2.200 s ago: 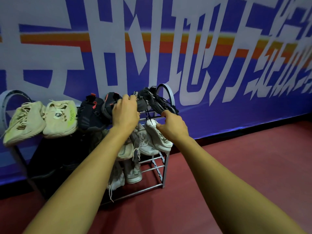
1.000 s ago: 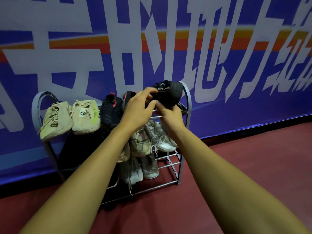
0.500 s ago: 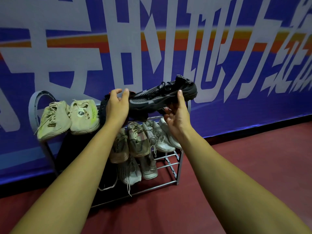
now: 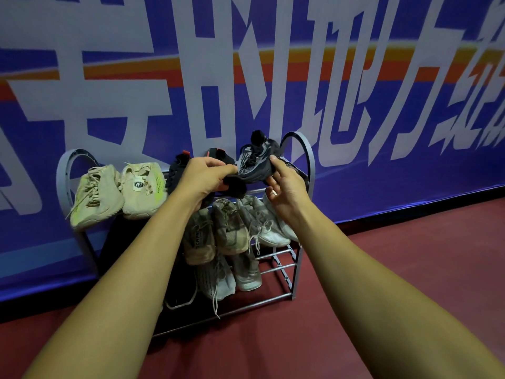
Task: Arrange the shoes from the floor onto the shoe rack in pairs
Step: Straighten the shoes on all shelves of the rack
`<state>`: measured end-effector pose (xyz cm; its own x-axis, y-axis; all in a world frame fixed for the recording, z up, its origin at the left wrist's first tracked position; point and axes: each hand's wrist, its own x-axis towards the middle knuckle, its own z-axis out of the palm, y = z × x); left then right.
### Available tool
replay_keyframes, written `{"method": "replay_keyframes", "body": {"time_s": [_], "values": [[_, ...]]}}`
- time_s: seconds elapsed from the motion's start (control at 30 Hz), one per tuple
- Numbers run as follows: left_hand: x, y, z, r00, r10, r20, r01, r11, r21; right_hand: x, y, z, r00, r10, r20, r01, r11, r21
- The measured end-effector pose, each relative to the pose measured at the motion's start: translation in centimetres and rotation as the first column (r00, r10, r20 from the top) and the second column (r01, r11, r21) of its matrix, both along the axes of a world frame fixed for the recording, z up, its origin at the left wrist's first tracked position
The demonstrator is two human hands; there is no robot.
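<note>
A: Item one?
B: Black shoe point(image 4: 255, 165), dark knit upper with a grey-and-white woven panel, dark sole. Location: held above the right end of the top tier of the shoe rack point(image 4: 306, 154), toe end toward the left hand, collar raised toward the wall.

A: Hands?
B: Left hand point(image 4: 203, 177) closed round the toe end. Right hand point(image 4: 287, 191) with fingers curled against the shoe's side and underside, palm partly open, a ring showing on one finger.

A: Change from half a second ago?
B: The shoe then lay lengthwise across both hands, side-on and higher; it now sits lower, turned and bunched between them. The hands are closer together.

A: Other stock on the rack?
B: Top tier: beige pair point(image 4: 117, 192) at left, black pair with red tabs point(image 4: 191, 160) in the middle, partly hidden by the left hand. Middle tier: tan pair point(image 4: 216, 233), then white pair point(image 4: 266, 222). Bottom tier: grey pair point(image 4: 232, 277). The left of the lower tiers is too dark to list.

A: Surroundings?
B: Grey metal rack with arched ends, standing on a dark red floor point(image 4: 396, 263) against a blue banner wall point(image 4: 355, 77) with large white characters and an orange-red stripe.
</note>
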<state>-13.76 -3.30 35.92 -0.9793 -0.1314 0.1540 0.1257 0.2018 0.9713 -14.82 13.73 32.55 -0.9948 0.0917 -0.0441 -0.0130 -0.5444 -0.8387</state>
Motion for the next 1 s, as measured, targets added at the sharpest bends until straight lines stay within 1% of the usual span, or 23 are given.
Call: {"method": "replay_keyframes", "body": {"time_s": [0.2, 0.23, 0.3, 0.33, 0.4, 0.47, 0.53, 0.63, 0.7, 0.77, 0.87, 0.93, 1.0], "values": [[0.0, -0.3, 0.2, 0.99, 0.015, 0.14, -0.001, 0.995, -0.103, 0.0, -0.2, 0.2, 0.998, 0.06, -0.017, -0.061, 0.997, -0.049], [0.0, -0.2, 0.3, 0.988, 0.01, 0.154, 0.002, 0.997, -0.082, -0.1, -0.2, 0.3, 0.997, 0.069, -0.021, -0.07, 0.996, -0.054], [0.1, 0.1, 0.6, 0.984, -0.029, 0.177, 0.021, 0.999, 0.045, -0.1, -0.3, 0.6, 0.998, 0.065, -0.018, -0.066, 0.996, -0.059], [0.2, 0.2, 0.9, 0.981, -0.051, 0.187, 0.029, 0.993, 0.116, -0.2, -0.4, 0.5, 0.998, 0.058, -0.012, -0.058, 0.997, -0.049], [0.1, 0.2, 1.1, 0.976, -0.071, 0.207, 0.027, 0.977, 0.21, -0.2, -0.4, 0.3, 0.998, 0.055, 0.0, -0.055, 0.998, 0.004], [-0.2, 0.3, 0.9, 0.975, -0.063, 0.214, 0.004, 0.963, 0.268, -0.1, -0.4, 0.2, 0.996, 0.087, 0.019, -0.088, 0.994, 0.064], [-0.4, 0.8, 0.8, 0.979, -0.031, 0.202, -0.028, 0.959, 0.283, 0.1, -0.4, 0.1, 0.992, 0.125, 0.027, -0.127, 0.987, 0.098], [-0.5, 1.9, 0.6, 0.986, 0.033, 0.161, -0.073, 0.966, 0.25, -0.4, -0.2, -0.1, 0.994, 0.108, 0.032, -0.111, 0.989, 0.103], [-0.8, 2.5, 0.5, 0.987, 0.078, 0.14, -0.106, 0.973, 0.205, -1.1, 0.1, -0.6, 0.994, 0.084, 0.063, -0.088, 0.994, 0.068], [-1.1, 2.8, 0.5, 0.985, 0.121, 0.126, -0.14, 0.979, 0.151, -1.5, 0.3, -1.2, 0.988, 0.022, 0.154, -0.028, 0.999, 0.036], [-1.7, 3.1, 0.4, 0.984, 0.146, 0.104, -0.155, 0.984, 0.086, -1.5, 0.9, -1.7, 0.946, -0.091, 0.313, 0.079, 0.996, 0.051], [-1.9, 3.4, 0.2, 0.982, 0.17, 0.086, -0.172, 0.985, 0.008, -1.5, 1.5, -1.9, 0.923, -0.139, 0.36, 0.127, 0.99, 0.058], [-2.0, 3.6, 0.1, 0.979, 0.196, 0.061, -0.189, 0.976, -0.105, -1.7, 2.0, -1.9, 0.914, -0.156, 0.374, 0.148, 0.988, 0.049]]}}
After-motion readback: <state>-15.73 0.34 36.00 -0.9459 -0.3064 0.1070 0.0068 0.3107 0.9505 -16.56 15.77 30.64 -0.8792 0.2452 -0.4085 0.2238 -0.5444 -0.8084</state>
